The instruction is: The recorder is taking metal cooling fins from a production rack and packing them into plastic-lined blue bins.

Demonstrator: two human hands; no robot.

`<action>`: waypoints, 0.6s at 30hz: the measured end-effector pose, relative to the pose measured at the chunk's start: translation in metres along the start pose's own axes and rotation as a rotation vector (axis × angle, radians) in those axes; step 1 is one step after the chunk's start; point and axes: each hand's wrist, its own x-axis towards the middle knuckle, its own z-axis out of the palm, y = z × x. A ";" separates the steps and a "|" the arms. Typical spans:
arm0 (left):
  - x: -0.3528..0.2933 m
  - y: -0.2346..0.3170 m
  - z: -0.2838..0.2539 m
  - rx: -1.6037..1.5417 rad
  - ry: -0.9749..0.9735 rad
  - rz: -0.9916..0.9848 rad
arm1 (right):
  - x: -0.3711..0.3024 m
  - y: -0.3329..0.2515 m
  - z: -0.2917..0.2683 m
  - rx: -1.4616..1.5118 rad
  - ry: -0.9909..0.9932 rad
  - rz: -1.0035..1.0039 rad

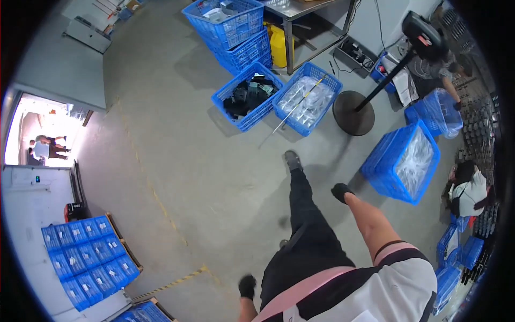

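My right hand (341,192), in a dark glove, hangs in the air with nothing visible in it, left of a blue crate stack (374,167) whose top is filled with clear plastic. A gap separates hand and crates. Down by my left leg is my left hand (247,286), also dark-gloved, touching no object that I can see. The fingers of both hands are too small and dark to make out. Ahead of my stepping foot stand a blue crate of black parts (247,96) and a blue crate of clear-wrapped pieces (306,102) with a thin rod (298,104) across it.
A pedestal fan (354,112) stands ahead on the right. Beyond are stacked blue crates (230,37), a metal table (289,13) and a yellow container (277,45). People work along the right side. Palletised blue boxes (88,257) stand left, below a bright doorway (45,131).
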 end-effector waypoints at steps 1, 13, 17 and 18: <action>0.006 0.035 0.004 -0.005 -0.317 -0.075 | 0.038 0.047 -0.016 -0.028 0.067 -0.019; 0.009 0.209 -0.185 -0.789 -0.238 -0.702 | 0.492 0.087 -0.168 0.276 0.055 0.262; -0.034 0.239 -0.287 -0.738 -0.166 -1.147 | 0.540 -0.015 -0.100 0.442 0.141 0.045; -0.028 0.242 -0.292 -0.784 -0.178 -1.195 | 0.558 0.032 -0.087 0.020 0.297 -0.177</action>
